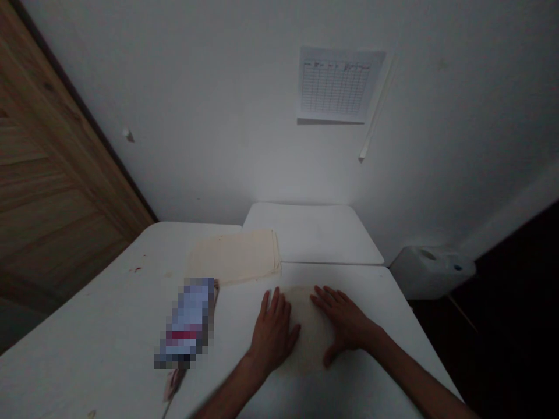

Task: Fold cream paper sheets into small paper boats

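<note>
A thin cream-coloured cloth or sheet (pixel 309 331) lies flat on the white table, and I cannot make out which material it is. My left hand (pixel 275 329) rests on its left edge, palm down, fingers pointing away from me. On the opposite edge lies my right hand (pixel 343 320), its fingers stretched out and the thumb apart. Part of the sheet is hidden beneath both hands. Farther back and to the left, a larger flat stack of similar cream sheets (pixel 236 253) lies on the table.
Left of my hands lies a blurred-out rectangular object (pixel 187 320) with a small pinkish piece (pixel 174 381) at its near end. White tables (pixel 314 233) meet at seams against the wall. A printed chart (pixel 336 87) hangs there. A white plastic container (pixel 430 270) stands right; a wooden door (pixel 56 145), left.
</note>
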A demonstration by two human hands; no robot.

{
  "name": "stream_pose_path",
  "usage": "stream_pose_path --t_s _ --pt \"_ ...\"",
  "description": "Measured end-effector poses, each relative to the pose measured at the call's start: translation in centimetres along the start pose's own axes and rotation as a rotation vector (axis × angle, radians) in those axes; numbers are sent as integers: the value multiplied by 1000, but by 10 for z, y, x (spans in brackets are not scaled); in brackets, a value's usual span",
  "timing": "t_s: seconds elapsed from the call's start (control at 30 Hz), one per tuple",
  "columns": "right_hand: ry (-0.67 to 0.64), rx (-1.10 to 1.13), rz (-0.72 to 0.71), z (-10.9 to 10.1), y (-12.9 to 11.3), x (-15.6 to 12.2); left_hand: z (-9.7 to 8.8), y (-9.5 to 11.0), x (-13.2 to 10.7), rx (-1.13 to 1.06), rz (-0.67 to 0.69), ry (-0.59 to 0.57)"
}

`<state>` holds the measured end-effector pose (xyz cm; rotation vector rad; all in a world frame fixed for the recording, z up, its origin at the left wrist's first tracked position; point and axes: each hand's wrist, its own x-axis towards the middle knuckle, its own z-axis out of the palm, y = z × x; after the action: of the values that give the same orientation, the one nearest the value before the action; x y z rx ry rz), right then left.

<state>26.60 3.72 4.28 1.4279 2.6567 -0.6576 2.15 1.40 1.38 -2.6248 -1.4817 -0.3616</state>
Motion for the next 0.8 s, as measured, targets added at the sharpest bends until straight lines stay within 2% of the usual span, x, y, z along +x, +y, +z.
stream_pose_path --t_s 0.13,0.2,0.4,0.53,0.7,0.8 --pt "24 7 -8 3 2 0 8 7 11 -61 129 -28" --pt "31 8 -13 4 3 1 14 7 15 -88 148 -52" --pt "40 15 -14 5 4 1 19 -10 4 -63 10 -39" --pt "29 26 -3 5 4 0 15 -24 -5 -51 -9 -14" --pt "37 34 -9 6 5 0 16 -27 -5 -78 -32 -6" --pt "97 56 -15 6 7 -1 19 -27 -4 -96 -42 14"
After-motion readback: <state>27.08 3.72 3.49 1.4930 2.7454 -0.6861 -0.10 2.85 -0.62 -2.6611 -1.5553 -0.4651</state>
